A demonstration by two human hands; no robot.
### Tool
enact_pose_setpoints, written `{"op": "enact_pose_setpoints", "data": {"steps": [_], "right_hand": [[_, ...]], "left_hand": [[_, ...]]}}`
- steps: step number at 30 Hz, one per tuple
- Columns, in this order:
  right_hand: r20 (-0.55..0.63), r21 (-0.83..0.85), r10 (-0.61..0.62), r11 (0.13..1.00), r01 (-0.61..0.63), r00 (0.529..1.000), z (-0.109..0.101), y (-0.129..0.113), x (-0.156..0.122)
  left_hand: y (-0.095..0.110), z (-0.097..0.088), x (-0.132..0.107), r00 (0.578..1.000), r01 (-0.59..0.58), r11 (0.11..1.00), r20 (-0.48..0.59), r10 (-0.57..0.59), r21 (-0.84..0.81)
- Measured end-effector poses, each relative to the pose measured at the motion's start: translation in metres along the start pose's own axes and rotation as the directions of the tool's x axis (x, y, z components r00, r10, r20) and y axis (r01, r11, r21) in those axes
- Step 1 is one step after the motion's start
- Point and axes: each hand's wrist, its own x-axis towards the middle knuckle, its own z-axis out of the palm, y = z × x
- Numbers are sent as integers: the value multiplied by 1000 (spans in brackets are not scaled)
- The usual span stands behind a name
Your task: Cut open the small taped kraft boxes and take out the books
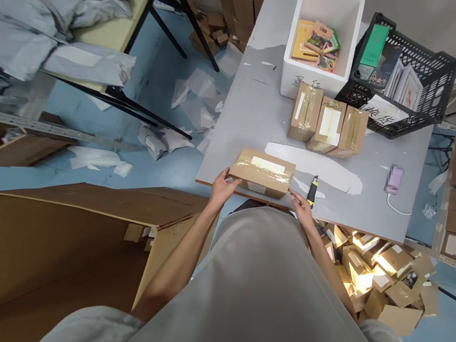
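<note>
A taped brown cardboard parcel [262,172] with a white label lies at the near edge of the grey table [254,107]. My left hand [225,185] grips its left end, fingers curled round the corner. My right hand [300,203] touches its right end, fingers bent against the side. A yellow-and-black utility knife [313,190] lies on the table just right of the parcel, beside my right hand.
Three taped small boxes [327,126] stand mid-table. Behind them are a white foam box [324,32] of colourful packets and a black crate [406,77]. A phone [394,179] lies right. A large open carton [50,259] sits left, small boxes [379,271] heaped right.
</note>
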Motion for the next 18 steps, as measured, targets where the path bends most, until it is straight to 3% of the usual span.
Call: {"op": "enact_pose_setpoints", "data": {"steps": [4,9,14,18], "right_hand": [[-76,44,-32,998,36,997,-13,-13,14],[-125,20,-16,1000,18,992,-25,-16,62],[-121,34,91,996,-87,989,-23,-14,99],[-127,68,228,973,-221,965,-14,-5,94]], "left_hand": [[30,16,15,1000,-21,1000,9,21,-9],[50,41,40,997,-4,999,78,8,-52],[45,50,55,986,-24,997,166,36,-72],[26,43,51,978,56,997,203,-45,-49]]}}
